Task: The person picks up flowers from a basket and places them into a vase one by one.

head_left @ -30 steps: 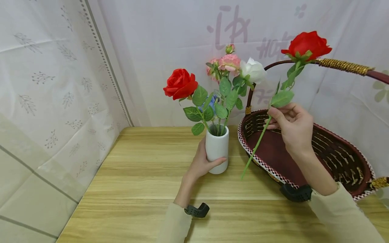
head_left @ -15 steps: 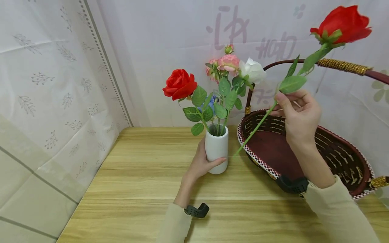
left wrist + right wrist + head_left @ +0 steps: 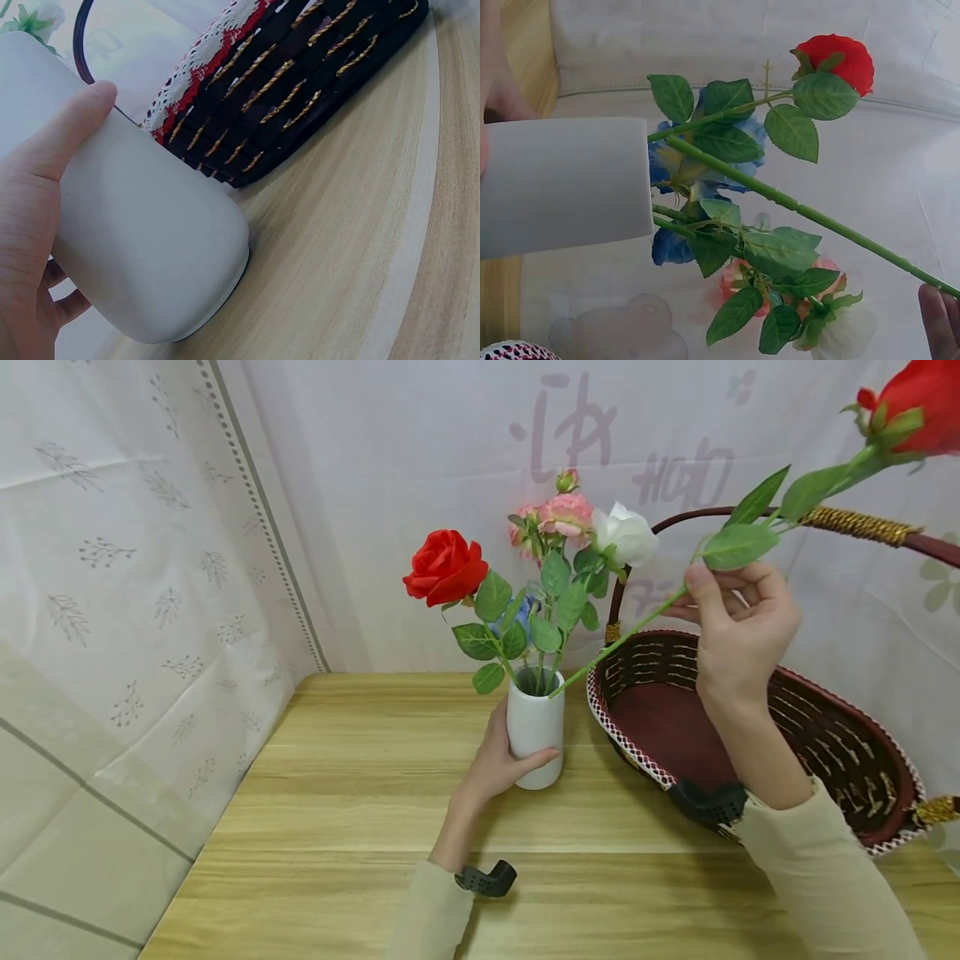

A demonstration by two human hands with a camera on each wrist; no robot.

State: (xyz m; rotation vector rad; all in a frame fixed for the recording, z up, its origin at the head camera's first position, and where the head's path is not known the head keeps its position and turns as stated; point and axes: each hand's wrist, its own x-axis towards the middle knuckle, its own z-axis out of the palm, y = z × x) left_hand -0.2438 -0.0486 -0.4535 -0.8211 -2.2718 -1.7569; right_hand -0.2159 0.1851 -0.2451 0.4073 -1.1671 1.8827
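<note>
My left hand point(image 3: 498, 760) grips the white vase point(image 3: 536, 735) low on its side, thumb across the front; the left wrist view shows the vase point(image 3: 157, 232) standing on the table. In it stand a red rose point(image 3: 446, 568), pink flowers point(image 3: 566, 516), a white rose point(image 3: 624, 533) and a blue flower point(image 3: 521, 614). With thumb and fingertips my right hand point(image 3: 750, 635) pinches the stem of another red rose point(image 3: 922, 410), tilted with its bloom at the upper right. The lower end of that stem point(image 3: 795, 206) is right at the vase's mouth, overlapping the rim in the head view.
A dark woven basket point(image 3: 652, 747) with lace trim and a gold-wrapped handle point(image 3: 855, 525) stands right of the vase, under my right forearm. The wooden table point(image 3: 360, 827) meets a printed cloth backdrop point(image 3: 375, 485) at the back.
My right hand has risen slightly and moved right, tilting the red rose so its bloom goes up and right while the stem's end swings up and left to the vase's mouth. Left hand unchanged.
</note>
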